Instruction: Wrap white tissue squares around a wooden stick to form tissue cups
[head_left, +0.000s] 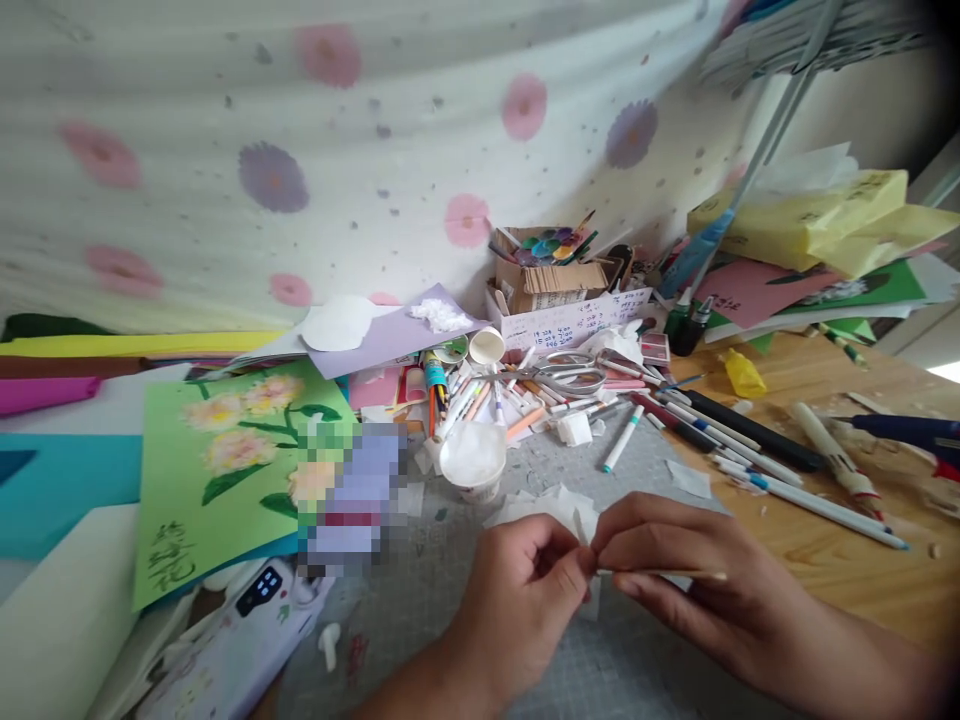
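My left hand (517, 595) and my right hand (686, 575) meet fingertip to fingertip low in the view, over a grey cutting mat (420, 640). A thin pale stick (686, 574) runs along the closed fingers of my right hand, its left end reaching my left fingertips. My left thumb and forefinger are pinched together; what lies between them is hidden. Just behind the hands are thin white paper pieces (559, 508), partly covered by the fingers. Beyond them stands a white paper cup (474, 460) with something white in it.
At the left lie a green card with paper flowers (240, 440) and a phone (240, 640). Scissors (562, 375), several pens (817, 505) and a cardboard box of tools (551, 285) crowd the back. A blue glue gun (907, 430) lies at the right.
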